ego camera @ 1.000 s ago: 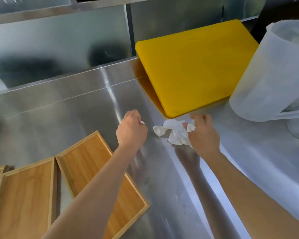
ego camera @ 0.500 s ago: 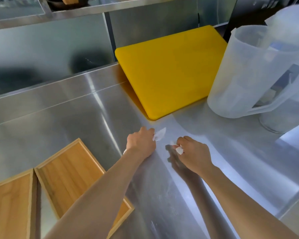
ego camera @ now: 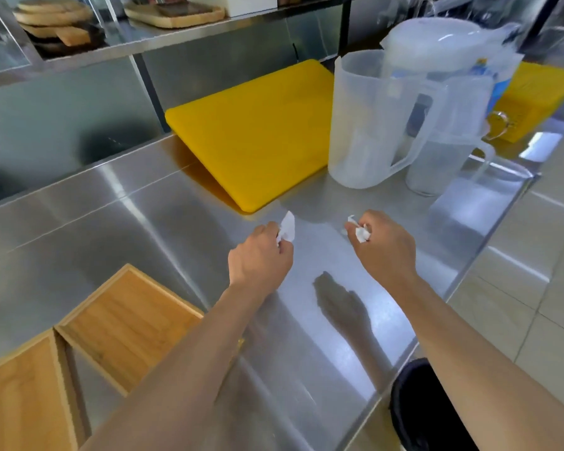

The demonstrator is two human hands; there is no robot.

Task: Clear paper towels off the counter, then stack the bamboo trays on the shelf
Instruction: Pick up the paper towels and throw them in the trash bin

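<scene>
My left hand (ego camera: pixel 259 258) is closed on a crumpled white paper towel (ego camera: pixel 286 227) that sticks out past the fingers. My right hand (ego camera: pixel 383 247) is closed on a second wad of paper towel (ego camera: pixel 360 232). Both hands hover just above the steel counter (ego camera: pixel 144 216), in front of the yellow board. Two bamboo trays lie flat on the counter at lower left: one (ego camera: pixel 127 323) angled beside my left forearm, another (ego camera: pixel 20 402) at the frame's corner. The shelf (ego camera: pixel 163 37) runs above the counter at the back.
A yellow cutting board (ego camera: pixel 254 135) leans against the back wall. Two clear plastic jugs (ego camera: pixel 372 118) stand at the right, by the counter's right edge (ego camera: pixel 489 242). Round wooden boards (ego camera: pixel 52 17) and a wooden tray (ego camera: pixel 176 14) sit on the shelf. A dark object (ego camera: pixel 424 408) is at the floor.
The wad that lay on the counter between my hands has been picked up. Both hands now hold paper and have drawn apart, and the view has shifted right.
</scene>
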